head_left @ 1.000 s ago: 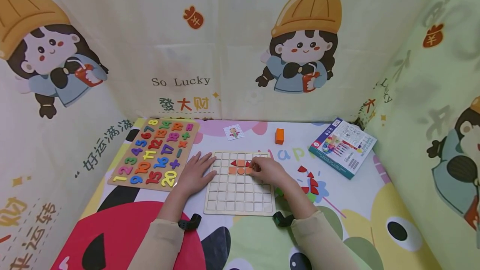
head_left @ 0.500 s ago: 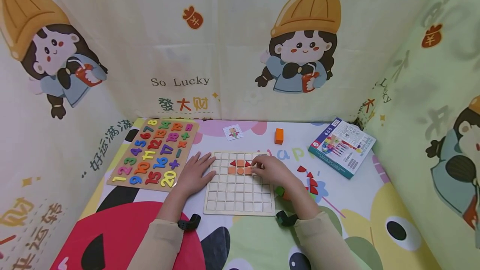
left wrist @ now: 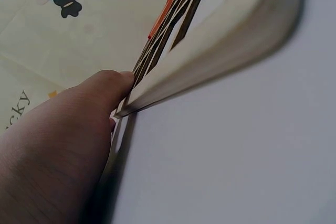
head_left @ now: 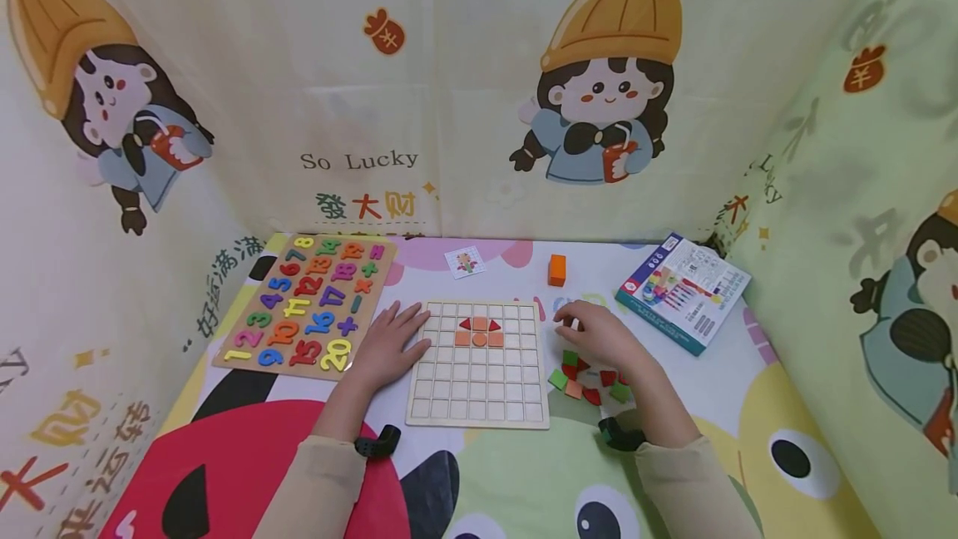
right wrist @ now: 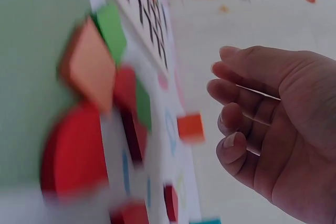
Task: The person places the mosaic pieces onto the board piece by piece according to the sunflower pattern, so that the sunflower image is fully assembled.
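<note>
A pale wooden grid board point(head_left: 477, 406) lies in the middle of the table. Near its top, orange squares point(head_left: 480, 323), an orange disc point(head_left: 480, 340) and two red triangles point(head_left: 494, 325) sit in the cells. My left hand point(head_left: 387, 346) rests at the board's left edge, fingers spread; in the left wrist view its thumb point(left wrist: 107, 87) touches the board's edge. To the right of the board, my right hand point(head_left: 599, 338) hovers with loosely bent fingers, holding nothing. Below it lie loose red, green and orange pieces, including a green square point(head_left: 557, 379) and an orange square point(right wrist: 92, 69).
A number puzzle board point(head_left: 288, 366) with colourful digits lies on the left. Behind the grid are a small picture card point(head_left: 466, 263) and an orange block point(head_left: 557, 270). A printed box point(head_left: 684, 294) stands at the back right. Fabric walls surround the table.
My right hand has left the orange and red pieces on the grid and moved right, over the loose pieces. More of those are visible now. My left hand has stayed in place.
</note>
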`<control>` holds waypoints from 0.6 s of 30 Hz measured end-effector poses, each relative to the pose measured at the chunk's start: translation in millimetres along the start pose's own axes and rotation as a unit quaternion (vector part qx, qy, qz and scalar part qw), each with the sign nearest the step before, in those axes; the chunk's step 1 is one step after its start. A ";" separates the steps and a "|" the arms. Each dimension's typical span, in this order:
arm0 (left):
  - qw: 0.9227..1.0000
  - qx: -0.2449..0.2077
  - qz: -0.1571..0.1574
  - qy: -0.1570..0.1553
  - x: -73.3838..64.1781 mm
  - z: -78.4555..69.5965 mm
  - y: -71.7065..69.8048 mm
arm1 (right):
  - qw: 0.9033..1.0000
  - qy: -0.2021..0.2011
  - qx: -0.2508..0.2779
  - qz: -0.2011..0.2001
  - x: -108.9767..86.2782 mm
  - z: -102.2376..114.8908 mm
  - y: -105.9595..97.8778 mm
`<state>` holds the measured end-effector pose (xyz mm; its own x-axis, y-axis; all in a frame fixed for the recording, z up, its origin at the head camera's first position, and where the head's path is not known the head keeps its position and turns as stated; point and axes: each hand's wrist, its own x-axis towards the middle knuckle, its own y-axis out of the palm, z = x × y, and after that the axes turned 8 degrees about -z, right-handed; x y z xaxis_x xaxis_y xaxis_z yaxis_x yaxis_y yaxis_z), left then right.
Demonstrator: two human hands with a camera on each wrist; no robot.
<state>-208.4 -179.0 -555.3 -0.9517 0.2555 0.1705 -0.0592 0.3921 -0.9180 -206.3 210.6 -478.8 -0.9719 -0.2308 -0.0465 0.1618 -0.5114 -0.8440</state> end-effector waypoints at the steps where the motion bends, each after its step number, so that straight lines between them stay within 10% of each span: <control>1: 1.000 -0.001 0.000 0.000 0.1 -0.2 -0.3 | 1.000 0.003 0.000 -0.002 -2.2 -5.9 -3.4; 18: 1.000 0.002 0.004 -0.003 0.6 -0.2 -0.1 | 0.996 0.075 0.044 0.017 -31.4 -96.8 -39.1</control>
<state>-208.9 -178.7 -555.0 -0.9536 0.2538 0.1622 -0.0538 0.3863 -0.9208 -198.6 318.0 -496.0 -0.9790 -0.1268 -0.1595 0.2036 -0.5776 -0.7905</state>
